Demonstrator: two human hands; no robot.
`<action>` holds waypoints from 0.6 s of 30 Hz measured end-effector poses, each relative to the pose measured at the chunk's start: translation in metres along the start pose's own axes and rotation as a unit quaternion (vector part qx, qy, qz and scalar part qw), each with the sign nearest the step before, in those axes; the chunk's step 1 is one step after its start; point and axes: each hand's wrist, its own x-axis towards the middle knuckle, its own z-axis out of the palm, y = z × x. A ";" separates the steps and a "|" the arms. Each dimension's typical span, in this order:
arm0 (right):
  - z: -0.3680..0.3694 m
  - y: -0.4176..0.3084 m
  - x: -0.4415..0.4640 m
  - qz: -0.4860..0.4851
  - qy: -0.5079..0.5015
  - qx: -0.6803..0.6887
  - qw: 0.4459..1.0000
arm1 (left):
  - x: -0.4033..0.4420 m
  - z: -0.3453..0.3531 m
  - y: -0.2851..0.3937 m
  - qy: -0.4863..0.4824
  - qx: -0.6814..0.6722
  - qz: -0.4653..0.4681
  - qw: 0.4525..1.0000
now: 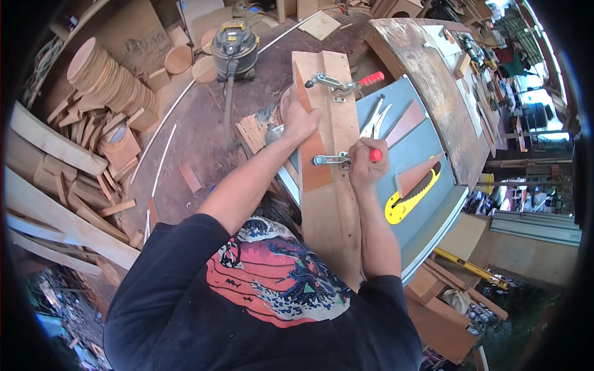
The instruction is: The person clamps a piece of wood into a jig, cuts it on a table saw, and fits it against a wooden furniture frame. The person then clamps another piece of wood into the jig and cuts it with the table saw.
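Note:
A long plywood jig board point(329, 216) lies across the grey table saw top point(387, 241). On its left side rests a tapered reddish-brown wooden piece point(317, 167). My left hand point(299, 120) is closed over the upper part of that piece, its fingertips partly hidden. My right hand point(367, 164) wraps around the red-tipped handle of the lower toggle clamp point(331, 160), whose metal arm reaches over the wooden piece. Farther up the board is a second toggle clamp point(346, 81) with a red handle. Beside the board, locking pliers point(375, 122) lie on the saw top.
Two wooden wedges point(406, 122) and a yellow notched push stick point(397, 209) lie on the saw top at the right. A shop vacuum point(235, 49) stands ahead, its hose trailing down. Offcuts point(93, 133) and stacked wooden discs point(108, 74) crowd the left.

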 end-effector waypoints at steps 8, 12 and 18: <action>-0.037 -0.019 0.032 0.200 -0.246 0.223 0.922 | -0.002 -0.006 0.008 -0.016 -0.051 -0.029 0.998; -0.008 -0.043 0.080 0.247 -0.115 0.171 0.947 | -0.003 -0.013 0.013 -0.021 -0.078 -0.022 0.996; 0.042 0.001 0.137 0.251 -0.035 -0.133 0.958 | -0.003 -0.015 0.009 0.004 -0.098 0.047 0.994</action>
